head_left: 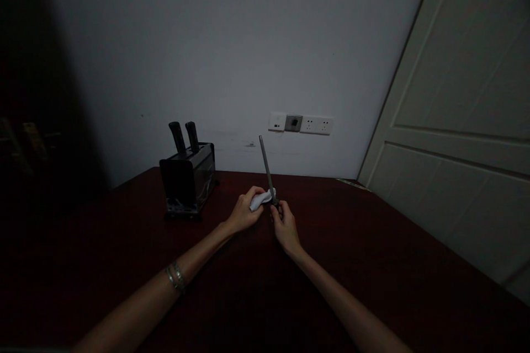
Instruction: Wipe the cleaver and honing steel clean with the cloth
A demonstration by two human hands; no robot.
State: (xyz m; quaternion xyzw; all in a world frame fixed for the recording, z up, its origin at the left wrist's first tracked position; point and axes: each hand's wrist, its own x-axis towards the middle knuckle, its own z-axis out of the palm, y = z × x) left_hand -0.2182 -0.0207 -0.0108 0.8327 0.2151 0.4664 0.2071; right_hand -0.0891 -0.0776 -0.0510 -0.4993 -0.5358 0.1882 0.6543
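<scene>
My right hand (285, 225) is closed round the handle of a sharpening steel (265, 162), whose thin grey rod stands almost upright, tilted a little to the left. My left hand (244, 210) pinches a small white cloth (260, 199) and presses it against the base of the rod, just above my right hand. Both hands hover over the dark red table (372, 265). Silver bangles circle my left wrist.
A black knife block (188, 179) with two black handles sticking up stands on the table to the left of my hands. Wall sockets (301, 123) sit on the white wall behind. A white door (464, 138) fills the right side. The left is dark.
</scene>
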